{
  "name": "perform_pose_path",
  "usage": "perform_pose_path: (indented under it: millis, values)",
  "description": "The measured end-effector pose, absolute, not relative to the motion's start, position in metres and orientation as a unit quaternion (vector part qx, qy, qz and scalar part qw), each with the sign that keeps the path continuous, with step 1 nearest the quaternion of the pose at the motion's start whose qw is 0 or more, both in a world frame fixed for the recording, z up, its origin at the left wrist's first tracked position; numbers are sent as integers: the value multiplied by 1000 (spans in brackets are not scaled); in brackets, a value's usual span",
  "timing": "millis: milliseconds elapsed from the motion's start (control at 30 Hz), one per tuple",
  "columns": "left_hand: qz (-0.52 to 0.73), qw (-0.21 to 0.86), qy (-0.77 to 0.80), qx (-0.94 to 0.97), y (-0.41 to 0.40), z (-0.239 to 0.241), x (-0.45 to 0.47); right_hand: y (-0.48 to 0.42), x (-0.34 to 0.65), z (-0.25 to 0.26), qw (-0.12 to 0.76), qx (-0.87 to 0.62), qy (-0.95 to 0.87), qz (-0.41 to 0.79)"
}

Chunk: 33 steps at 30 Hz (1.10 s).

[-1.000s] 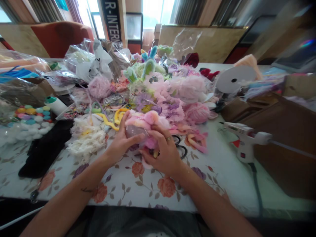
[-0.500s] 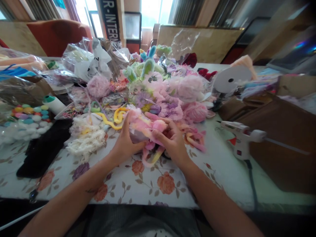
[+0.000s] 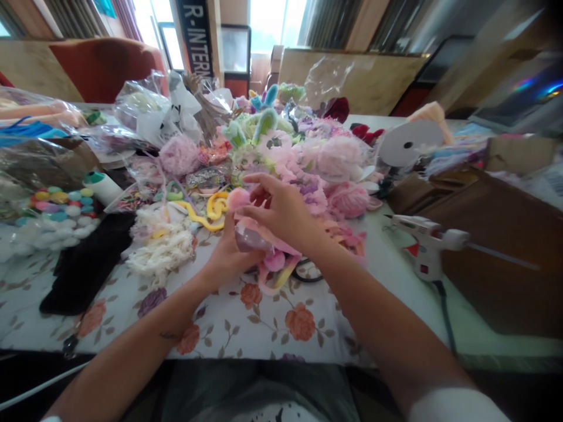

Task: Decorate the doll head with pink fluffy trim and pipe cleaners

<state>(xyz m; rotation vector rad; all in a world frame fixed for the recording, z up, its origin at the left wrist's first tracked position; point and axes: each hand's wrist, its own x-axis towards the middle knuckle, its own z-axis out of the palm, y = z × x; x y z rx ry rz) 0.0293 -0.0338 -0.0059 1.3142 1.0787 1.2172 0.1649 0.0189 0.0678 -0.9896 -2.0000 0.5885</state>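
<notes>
My left hand (image 3: pixel 229 252) is wrapped round a pink fluffy craft piece (image 3: pixel 264 243) with pink and yellow loops hanging beneath it, held just above the floral tablecloth (image 3: pixel 264 316). My right hand (image 3: pixel 281 208) reaches across the top of the piece, fingers curled and pinching at its fuzzy pink top near a pink pompom (image 3: pixel 240 198). Black scissors (image 3: pixel 305 272) lie on the cloth under the piece, partly hidden by my right wrist.
A big heap of pink and purple yarn flowers (image 3: pixel 308 164) fills the table's middle. A white glue gun (image 3: pixel 424 243) stands at the right with its cord. White yarn (image 3: pixel 160 243), a black cloth (image 3: pixel 83 264) and coloured pompoms (image 3: pixel 57 202) lie left. A white tape reel (image 3: pixel 409 143) sits at the back right.
My right hand has lifted from below the piece to its top and moved left. The left hand keeps its hold, and the scissors under the piece show again.
</notes>
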Motion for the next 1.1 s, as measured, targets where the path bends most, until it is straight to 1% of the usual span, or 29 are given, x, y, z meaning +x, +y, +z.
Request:
perform_pose_path:
  millis: [100, 167, 200, 233, 367, 433, 600, 700, 900, 1100]
  values:
    - [507, 514, 468, 510, -33, -5, 29, 21, 170, 59, 491, -355, -743, 285]
    - [516, 522, 470, 491, -32, -7, 29, 16, 181, 47, 534, -365, -714, 269]
    - [523, 524, 467, 485, -32, -7, 29, 12, 187, 40, 537, -373, -714, 251]
    - [531, 523, 464, 479, -31, -8, 29, 7, 193, 33, 527, -378, -726, 230]
    - [558, 518, 452, 465, -32, -9, 31, -8, 208, 5, 431, -362, -810, 166]
    - [567, 539, 426, 454, -33, -9, 34, -10, 208, -4, 412, -360, -825, 140]
    - [564, 607, 352, 435, -34, -12, 37, -12, 202, -14, 449, -362, -813, 80]
    - [558, 647, 314, 414, -34, -11, 36, -14, 203, -17, 445, -366, -816, 47]
    - [580, 635, 361, 361, -29, -6, 33, -13, 205, -20, 435, -319, -842, -16]
    - [570, 647, 336, 379, -29, -7, 30, -12, 208, -21, 443, -317, -838, 7]
